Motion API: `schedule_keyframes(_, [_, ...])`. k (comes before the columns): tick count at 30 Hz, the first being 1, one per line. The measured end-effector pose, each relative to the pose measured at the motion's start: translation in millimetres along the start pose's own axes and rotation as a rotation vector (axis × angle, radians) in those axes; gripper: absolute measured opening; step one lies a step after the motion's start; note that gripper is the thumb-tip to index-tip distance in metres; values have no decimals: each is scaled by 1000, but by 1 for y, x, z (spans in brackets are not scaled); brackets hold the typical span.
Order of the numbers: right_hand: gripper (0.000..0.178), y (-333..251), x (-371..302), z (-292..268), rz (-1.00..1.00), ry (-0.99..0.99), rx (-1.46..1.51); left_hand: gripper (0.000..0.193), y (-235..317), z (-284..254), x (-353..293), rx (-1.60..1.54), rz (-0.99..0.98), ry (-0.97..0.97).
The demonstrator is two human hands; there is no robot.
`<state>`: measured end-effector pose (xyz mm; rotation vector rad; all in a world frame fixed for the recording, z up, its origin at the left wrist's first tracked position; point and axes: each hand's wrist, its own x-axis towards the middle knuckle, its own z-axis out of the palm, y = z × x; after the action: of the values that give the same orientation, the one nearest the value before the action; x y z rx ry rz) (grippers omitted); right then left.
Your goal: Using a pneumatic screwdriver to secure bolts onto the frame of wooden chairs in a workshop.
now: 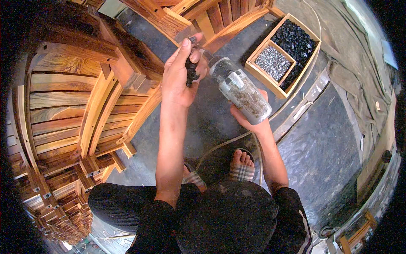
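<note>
My left hand [179,72] is closed around several small black pieces [191,72], which look like plastic or rubber furniture feet. Its thumb and forefinger pinch one more black piece [193,40] beside the end of a wooden leg. In my right hand [249,114] is a dusty grey power driver [245,95], its body banded with pale tape. The driver's nose points up and left toward the left hand and the wooden furniture [169,21]. Most of the right fingers are hidden behind the tool. Whether its tip touches anything I cannot tell.
A wooden box [277,91] at the upper right holds silver screws [272,63] and black pieces [294,37]. Slatted wooden furniture [63,101] fills the left side. A thin hose [228,141] crosses the floor by my sandalled feet [242,167]. Brown cloth [351,55] lies at right.
</note>
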<state>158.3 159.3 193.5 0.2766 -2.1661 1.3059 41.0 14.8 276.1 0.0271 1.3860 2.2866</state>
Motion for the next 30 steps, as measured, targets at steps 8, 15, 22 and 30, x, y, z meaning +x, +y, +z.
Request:
schedule_keyframes(8, [25, -2, 0, -1, 106, 1, 38, 39, 0, -2, 4, -32, -20, 8])
schedule_keyframes(15, [25, -3, 2, -3, 136, -14, 47, 40, 0, -4, 5, -23, -18, -4])
schedule_keyframes(22, [42, 15, -12, 2, 9, -55, -188, 37, -39, -40, -25, -500, -247, -12])
schedule_keyframes(30, [27, 12, -14, 8, 390, -87, -14, 34, -98, -86, -42, -513, -440, 35])
